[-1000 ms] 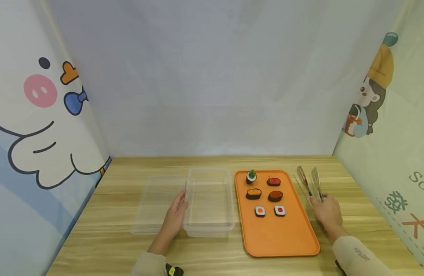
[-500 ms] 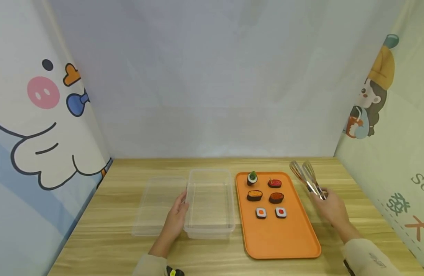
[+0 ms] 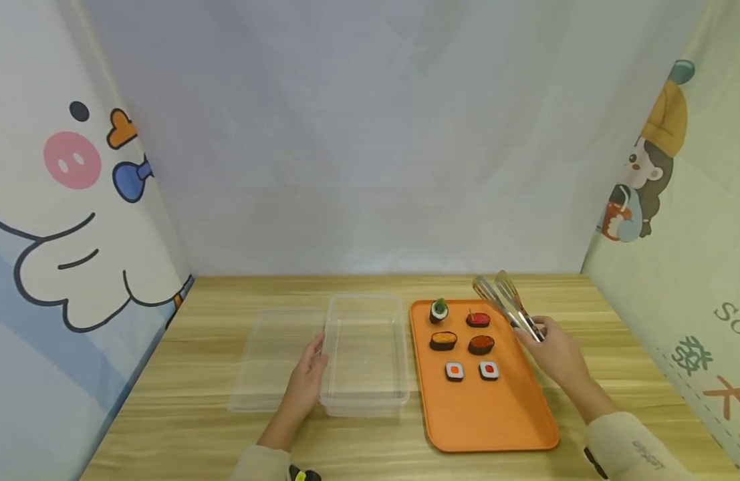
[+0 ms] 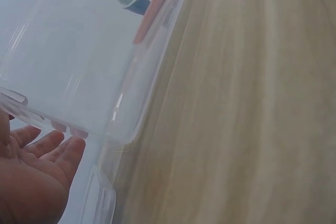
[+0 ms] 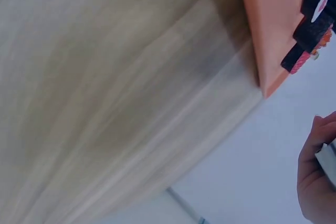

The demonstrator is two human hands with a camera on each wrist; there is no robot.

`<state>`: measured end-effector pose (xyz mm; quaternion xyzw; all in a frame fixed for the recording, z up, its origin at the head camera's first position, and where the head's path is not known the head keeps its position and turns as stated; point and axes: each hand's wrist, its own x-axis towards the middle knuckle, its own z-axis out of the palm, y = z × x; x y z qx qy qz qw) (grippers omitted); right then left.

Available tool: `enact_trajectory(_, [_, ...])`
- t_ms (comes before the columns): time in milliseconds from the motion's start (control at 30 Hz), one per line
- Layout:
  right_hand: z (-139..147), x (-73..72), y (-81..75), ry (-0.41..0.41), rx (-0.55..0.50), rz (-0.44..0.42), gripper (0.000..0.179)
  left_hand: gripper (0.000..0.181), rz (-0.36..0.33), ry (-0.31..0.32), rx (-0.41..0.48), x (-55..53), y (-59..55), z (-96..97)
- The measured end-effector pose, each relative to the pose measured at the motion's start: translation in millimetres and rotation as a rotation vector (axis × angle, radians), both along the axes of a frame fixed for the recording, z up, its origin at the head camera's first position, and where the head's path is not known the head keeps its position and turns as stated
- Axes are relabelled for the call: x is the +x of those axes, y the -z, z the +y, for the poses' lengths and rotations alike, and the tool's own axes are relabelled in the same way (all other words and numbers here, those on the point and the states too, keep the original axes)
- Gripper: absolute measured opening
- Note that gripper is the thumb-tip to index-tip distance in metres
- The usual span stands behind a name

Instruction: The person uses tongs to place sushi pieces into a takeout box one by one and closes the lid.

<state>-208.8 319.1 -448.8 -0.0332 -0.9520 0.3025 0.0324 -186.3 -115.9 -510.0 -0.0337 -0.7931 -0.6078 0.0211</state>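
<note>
My right hand (image 3: 556, 354) grips a pair of metal tongs (image 3: 495, 300) by the handle end, with its two arms spread apart above the right edge of the orange tray (image 3: 486, 417). Several toy sushi pieces stand on the tray, among them one orange-topped piece (image 3: 444, 341), a red-topped one (image 3: 480, 344) and a green-topped roll (image 3: 438, 312). My left hand (image 3: 306, 377) rests against the left side of a clear plastic box (image 3: 365, 405). In the left wrist view its fingers (image 4: 71, 158) extend to the box's edge. Nothing is visible inside the box.
A flat clear lid (image 3: 273, 354) lies on the wooden table (image 3: 183, 374) left of the box, partly behind my left hand. A pale curtain (image 3: 370, 167) hangs behind the table, with printed sheets at both sides.
My right hand has lifted the tongs from the table and carried them left to the tray's edge. The left hand, box and sushi pieces have stayed in place.
</note>
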Motion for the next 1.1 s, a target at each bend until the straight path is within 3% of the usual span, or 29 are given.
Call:
enact_trajectory(167, [-12.0, -0.9, -2.1, -0.042, 0.014, -0.009, 0.069, 0.049, -0.022, 0.004, 0.022, 0.6, -0.5, -0.5])
enact_trajectory(400, [-23.3, -1.2, -1.3, -0.130, 0.073, 0.012, 0.054, 0.047, -0.059, 0.012, 0.001, -2.5, 1.1, -1.6])
enact_trajectory(667, [-29.1, -6.4, 4.1, -0.235, 0.179, 0.014, 0.050, 0.048, -0.045, 0.010, 0.024, 0.4, -0.2, -0.2])
enact_trajectory(1100, [-36.9, -18.5, 12.3, -0.290, 0.230, -0.007, 0.041, 0.047, -0.049, 0.017, 0.022, -0.8, 1.5, -1.4])
